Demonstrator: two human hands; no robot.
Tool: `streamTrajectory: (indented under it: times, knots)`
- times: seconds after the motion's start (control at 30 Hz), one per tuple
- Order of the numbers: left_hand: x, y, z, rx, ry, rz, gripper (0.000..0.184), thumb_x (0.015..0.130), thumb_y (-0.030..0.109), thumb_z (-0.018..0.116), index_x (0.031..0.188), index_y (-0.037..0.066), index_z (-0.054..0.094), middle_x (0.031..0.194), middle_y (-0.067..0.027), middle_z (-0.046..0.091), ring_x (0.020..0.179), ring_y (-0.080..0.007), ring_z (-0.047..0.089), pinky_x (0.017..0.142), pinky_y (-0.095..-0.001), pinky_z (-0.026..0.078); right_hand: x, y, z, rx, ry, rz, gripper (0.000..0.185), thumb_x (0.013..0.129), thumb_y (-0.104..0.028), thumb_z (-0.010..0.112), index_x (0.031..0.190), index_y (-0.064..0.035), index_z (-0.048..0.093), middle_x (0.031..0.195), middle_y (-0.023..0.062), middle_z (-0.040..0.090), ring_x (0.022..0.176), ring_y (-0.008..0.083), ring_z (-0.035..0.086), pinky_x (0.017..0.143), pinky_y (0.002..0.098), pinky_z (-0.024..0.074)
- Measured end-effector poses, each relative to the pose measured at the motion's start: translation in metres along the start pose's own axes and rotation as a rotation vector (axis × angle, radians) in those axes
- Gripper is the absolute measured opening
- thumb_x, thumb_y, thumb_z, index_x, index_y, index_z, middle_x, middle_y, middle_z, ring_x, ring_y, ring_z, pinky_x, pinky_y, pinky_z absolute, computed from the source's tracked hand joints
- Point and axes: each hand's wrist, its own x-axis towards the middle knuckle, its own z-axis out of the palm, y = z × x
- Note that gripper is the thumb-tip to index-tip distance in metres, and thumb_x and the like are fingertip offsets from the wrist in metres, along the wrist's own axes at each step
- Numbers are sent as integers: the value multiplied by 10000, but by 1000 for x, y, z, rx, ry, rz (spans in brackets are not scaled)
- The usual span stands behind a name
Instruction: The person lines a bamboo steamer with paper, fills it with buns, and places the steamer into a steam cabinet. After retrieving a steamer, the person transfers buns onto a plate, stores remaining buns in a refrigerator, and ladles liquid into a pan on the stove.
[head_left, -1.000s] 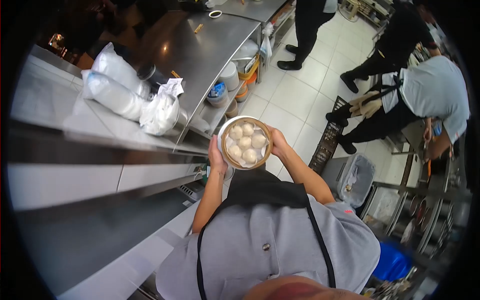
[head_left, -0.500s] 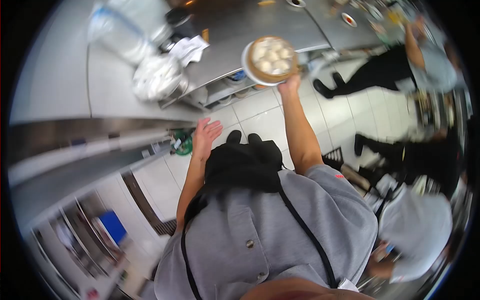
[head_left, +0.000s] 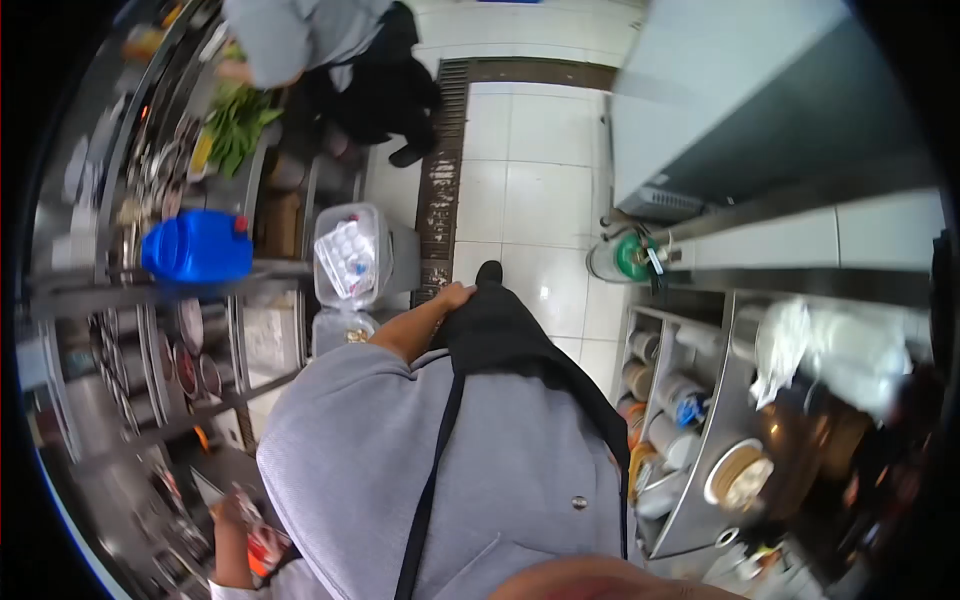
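Note:
My left hand [head_left: 456, 296] is low in front of my body, against the dark apron [head_left: 500, 335], with its fingers curled in. Whether anything is inside those fingers is hidden. My right hand is out of sight. On the steel counter at the lower right of the head view, a round bamboo steamer [head_left: 745, 477] of pale dumplings rests on a white plate [head_left: 715, 478], and no hand of mine touches it.
A blue jerrycan [head_left: 200, 247] and a clear plastic tub [head_left: 352, 257] stand to the left. A green gas cylinder [head_left: 632, 257] is on the right side of the tiled aisle [head_left: 545, 200]. One co-worker [head_left: 330, 50] is at the upper left, another's arm [head_left: 233, 545] at the lower left.
The steamer and plate have gone from my right hand onto the counter. My view has turned towards the aisle. My left hand, spread before, has curled in, and my right hand has left the view.

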Motion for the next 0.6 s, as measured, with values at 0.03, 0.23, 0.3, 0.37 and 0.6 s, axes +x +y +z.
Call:
streamTrajectory:
  times: [0.03,0.23,0.3,0.37,0.6]
  knots:
    - [12,-51,16,14,5,-26,591,879,520,536,999,-50,638,894,-219,645,883,-332,641,787,-410,508,4,25,19,-152,-97,123,834,841,-599,500,1365,-27,195,1384,176,289,1263,352,348,1034,491,296]
    - [-31,-48,-63,-321,-117,-391,538,879,486,551,926,-42,646,719,-203,635,636,-319,641,550,-421,490,54,135,91,-923,-697,317,514,833,-396,620,1151,-14,491,1105,153,548,1027,317,542,840,438,455]
    - [-10,-64,-78,-273,-84,-296,510,882,464,558,895,-38,640,663,-187,619,543,-297,620,460,-416,465,109,175,91,-873,-932,126,411,830,-329,659,1080,-10,590,1012,146,634,949,306,607,776,420,508]
    - [29,-87,-81,-224,43,30,427,893,398,577,812,-21,606,615,-136,572,459,-221,548,366,-368,390,117,163,125,-844,-881,33,305,819,-270,669,986,-16,653,901,135,669,836,271,631,698,390,523]
    - [95,-25,-176,-397,-94,-213,342,895,309,587,715,18,569,553,-105,548,395,-175,487,336,-331,357,64,64,269,-1041,-486,31,189,829,-202,544,907,-71,656,754,44,624,594,147,548,512,335,479]
